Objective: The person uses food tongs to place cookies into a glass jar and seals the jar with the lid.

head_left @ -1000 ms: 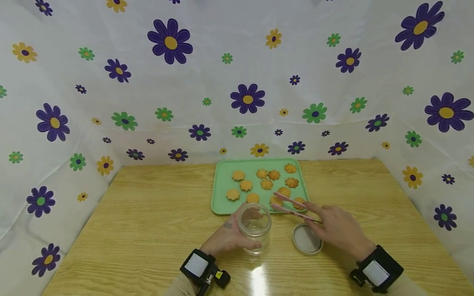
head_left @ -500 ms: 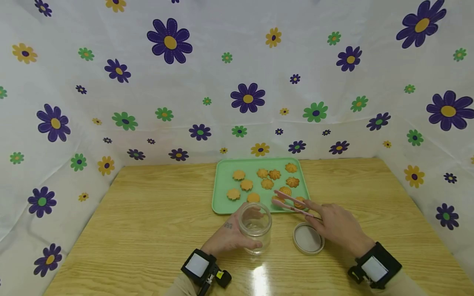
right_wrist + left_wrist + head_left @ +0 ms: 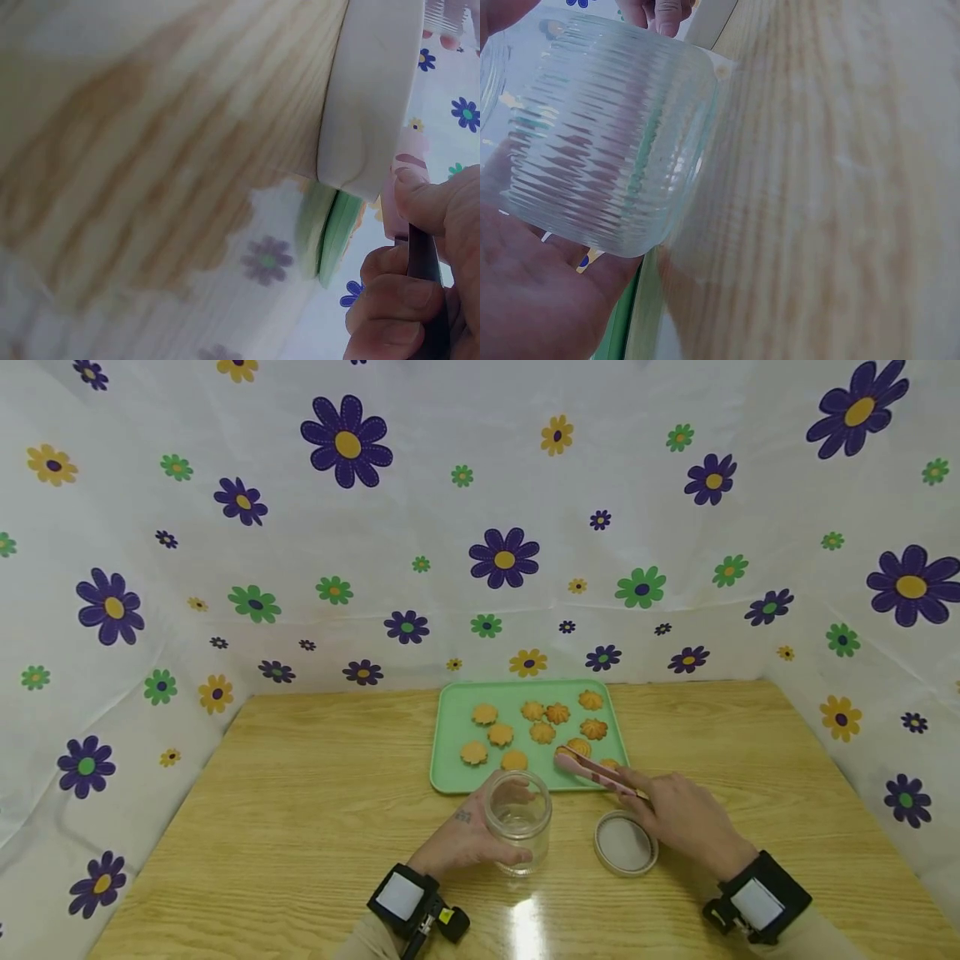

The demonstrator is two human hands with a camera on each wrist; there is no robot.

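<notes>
My left hand (image 3: 467, 842) holds a clear glass jar (image 3: 519, 839) by its side, thumb in front and fingers behind. The jar's mouth faces up and I see nothing inside; ribbed glass (image 3: 592, 135) shows in the left wrist view. My right hand (image 3: 686, 820) grips pink tongs (image 3: 588, 771) with a dark handle (image 3: 425, 262). The tongs' tips are at a cookie near the tray's front right, which they mostly hide; whether they clasp it, I cannot tell. Several cookies (image 3: 500, 734) lie spread over the green tray (image 3: 444, 777).
A round lid (image 3: 626, 843) lies on the wooden table (image 3: 300, 793), between the jar and my right hand. Behind the tray stands a white cloth (image 3: 420, 510) with printed flowers, which also runs along both sides.
The tongs' arms have come closer together over the cookie at the tray's front right. My left hand and the jar have stayed in place.
</notes>
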